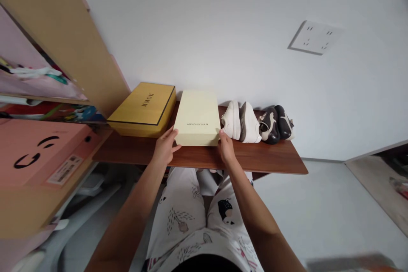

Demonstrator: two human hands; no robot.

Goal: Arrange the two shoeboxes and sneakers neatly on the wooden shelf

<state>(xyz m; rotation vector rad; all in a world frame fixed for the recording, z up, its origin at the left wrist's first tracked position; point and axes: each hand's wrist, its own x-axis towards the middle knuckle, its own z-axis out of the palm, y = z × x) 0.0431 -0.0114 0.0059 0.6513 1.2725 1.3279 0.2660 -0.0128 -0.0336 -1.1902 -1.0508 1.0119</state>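
Note:
A pale cream shoe box [197, 110] marked MEIZHIYUAN rests on a reddish-brown wooden shelf [255, 157], its lid on. My left hand [165, 144] grips the box's near left corner, and my right hand [225, 145] grips the near right corner. Left of it sits a yellow shoe box [143, 104] with black trim and the letters MMOK. Close to my right hand stand white shoes [242, 122], followed by dark shoes [276, 124] with pale markings.
On a shelf unit [63, 38] at the left lies a pink box [41, 151] with a barcode label. Behind the wooden shelf rises a white wall [207, 29] carrying a socket plate [315, 38]. My legs, in patterned trousers [181, 208], are below the shelf's front edge.

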